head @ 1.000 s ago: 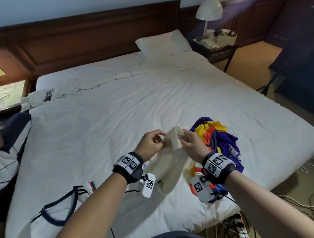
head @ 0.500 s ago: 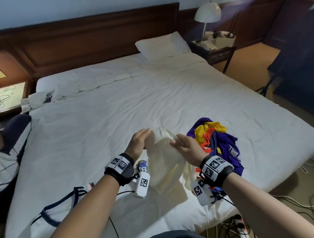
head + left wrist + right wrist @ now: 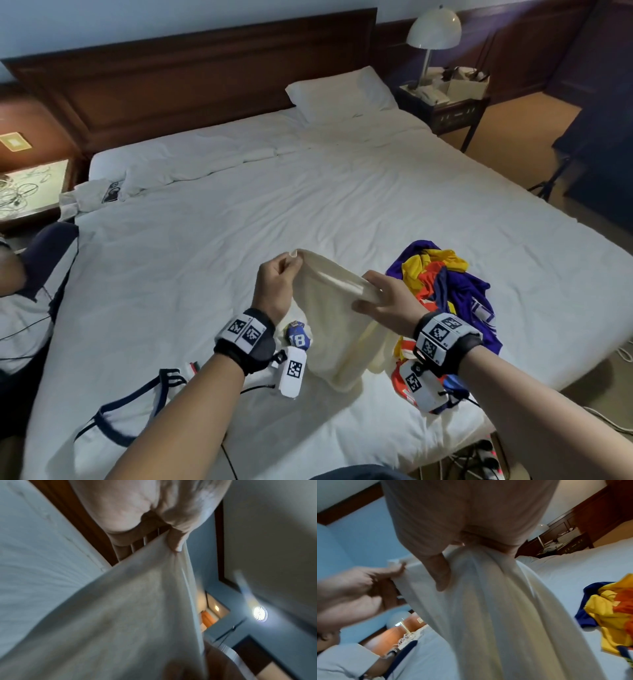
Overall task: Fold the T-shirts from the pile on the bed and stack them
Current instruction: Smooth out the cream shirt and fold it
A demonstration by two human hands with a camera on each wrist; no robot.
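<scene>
Two hands [image 3: 274, 291] [image 3: 390, 305] on cream T-shirt [image 3: 335, 329] edge.

left hand [image 3: 274, 287]: raised, fingers pinched | right hand [image 3: 390, 305]: raised beside it, fingers curled, gripping

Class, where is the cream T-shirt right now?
In the head view the cream T-shirt hangs over the near edge of the bed, held up between the left hand and right hand, just left of the colourful pile.
</scene>
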